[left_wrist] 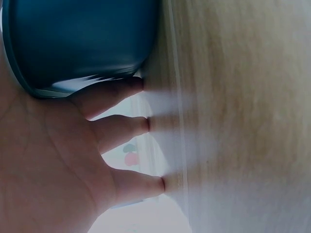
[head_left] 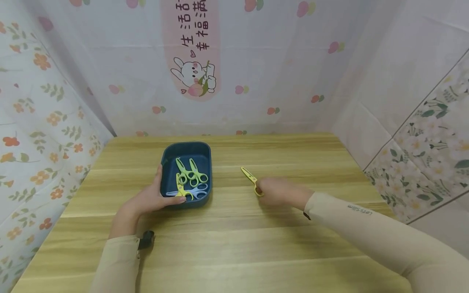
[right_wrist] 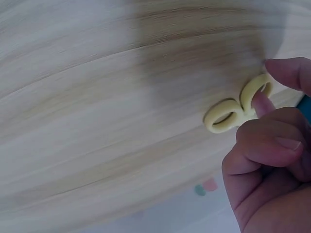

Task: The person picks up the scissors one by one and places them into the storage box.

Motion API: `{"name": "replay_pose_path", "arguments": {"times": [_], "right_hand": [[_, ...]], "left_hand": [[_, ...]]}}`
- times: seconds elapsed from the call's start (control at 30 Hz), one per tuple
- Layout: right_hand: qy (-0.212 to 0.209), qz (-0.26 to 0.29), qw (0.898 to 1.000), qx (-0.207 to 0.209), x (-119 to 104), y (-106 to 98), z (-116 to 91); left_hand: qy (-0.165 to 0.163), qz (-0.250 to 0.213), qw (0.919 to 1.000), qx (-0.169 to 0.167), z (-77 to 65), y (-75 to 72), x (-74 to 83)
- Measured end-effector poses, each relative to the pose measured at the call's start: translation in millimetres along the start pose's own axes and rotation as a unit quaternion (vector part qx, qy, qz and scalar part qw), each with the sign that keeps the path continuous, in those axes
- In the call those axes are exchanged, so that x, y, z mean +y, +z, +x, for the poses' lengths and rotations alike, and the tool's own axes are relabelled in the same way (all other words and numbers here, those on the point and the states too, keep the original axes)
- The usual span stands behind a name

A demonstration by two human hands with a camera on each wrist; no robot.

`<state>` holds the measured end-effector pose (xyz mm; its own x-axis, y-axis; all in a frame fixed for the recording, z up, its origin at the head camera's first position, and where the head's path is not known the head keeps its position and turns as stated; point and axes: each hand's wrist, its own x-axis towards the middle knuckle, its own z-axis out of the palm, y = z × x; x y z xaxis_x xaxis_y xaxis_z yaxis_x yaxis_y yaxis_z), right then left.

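On the table a dark blue box holds several small scissors: green scissors, yellow scissors and blue scissors. My left hand rests against the box's near left corner, thumb along the front rim. In the left wrist view its straight, spread fingers reach down to the table beside the box wall. To the right, my right hand has hold of another pair of yellow scissors by a handle loop. Its index fingertip is in the loop, thumb at the outer edge, remaining fingers curled.
The wooden table ends at a patterned curtain at the back. Flowered cloths hang along the left and right sides. A dark strap with a small black device sits on my left wrist.
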<state>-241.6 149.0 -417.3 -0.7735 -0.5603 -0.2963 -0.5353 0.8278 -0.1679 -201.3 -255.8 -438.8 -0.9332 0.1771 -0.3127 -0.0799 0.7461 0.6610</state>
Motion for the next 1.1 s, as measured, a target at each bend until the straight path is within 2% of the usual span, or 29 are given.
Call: {"name": "replay_pose_path", "arguments": {"times": [0.23, 0.4, 0.5, 0.73, 1.1], "right_hand": [[0.026, 0.011, 0.999, 0.020, 6, -3, -4], [0.084, -0.004, 0.993, 0.077, 8, 2, -6], [0.119, -0.025, 0.989, 0.089, 11, 6, -5], [0.169, 0.001, 0.984, 0.056, 10, 11, -3], [0.185, 0.004, 0.981, 0.050, 6, 11, 0]], "left_hand": [[-0.006, 0.007, 1.0000, 0.002, 0.5, -1.5, 2.9], [-0.008, 0.011, 0.9999, 0.000, -0.6, -1.7, 3.2], [-0.010, 0.011, 0.9999, -0.001, -1.3, -1.6, 3.0], [-0.005, 0.006, 1.0000, 0.000, -2.2, -0.5, 2.3], [-0.009, 0.003, 1.0000, -0.002, -3.3, -1.1, 4.7]]}}
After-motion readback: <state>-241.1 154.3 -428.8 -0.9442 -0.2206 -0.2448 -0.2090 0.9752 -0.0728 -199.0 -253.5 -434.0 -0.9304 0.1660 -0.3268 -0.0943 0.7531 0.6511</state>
